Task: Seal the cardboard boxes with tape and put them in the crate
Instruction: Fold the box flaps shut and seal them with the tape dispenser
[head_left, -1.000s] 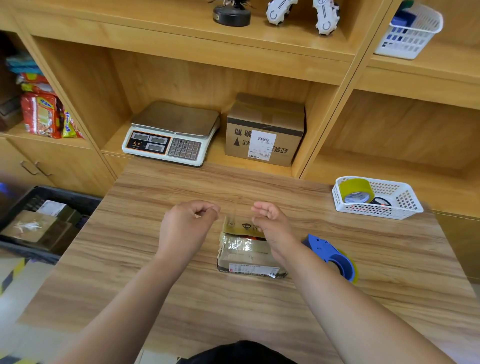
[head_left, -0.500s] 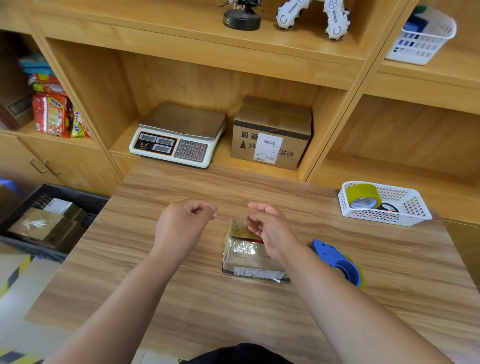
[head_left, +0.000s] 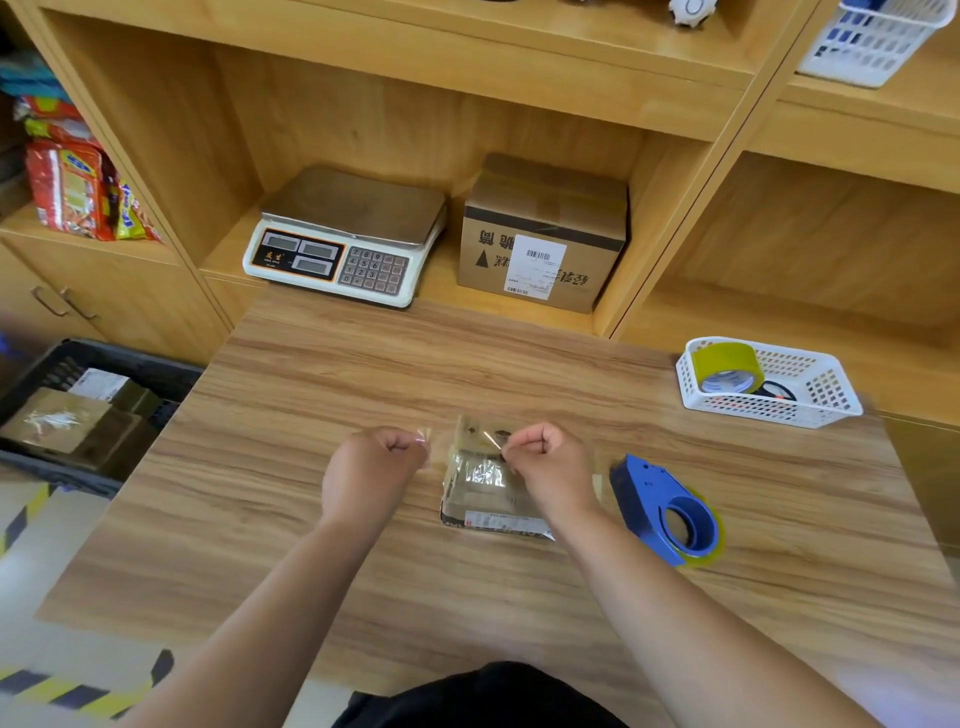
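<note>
In the head view, the left hand (head_left: 371, 470) and the right hand (head_left: 545, 467) are both curled, and each one pinches one end of a strip of clear tape (head_left: 427, 435); the middle of the strip is hard to see. The small cardboard box (head_left: 475, 486) lies on the wooden table (head_left: 467, 364) just under the right hand. A blue tape dispenser (head_left: 665, 512) lies near it on the right. The black crate (head_left: 104, 358) stands at the left beside the table, with boxes inside. A white basket (head_left: 810, 413) is at the far right.
</note>
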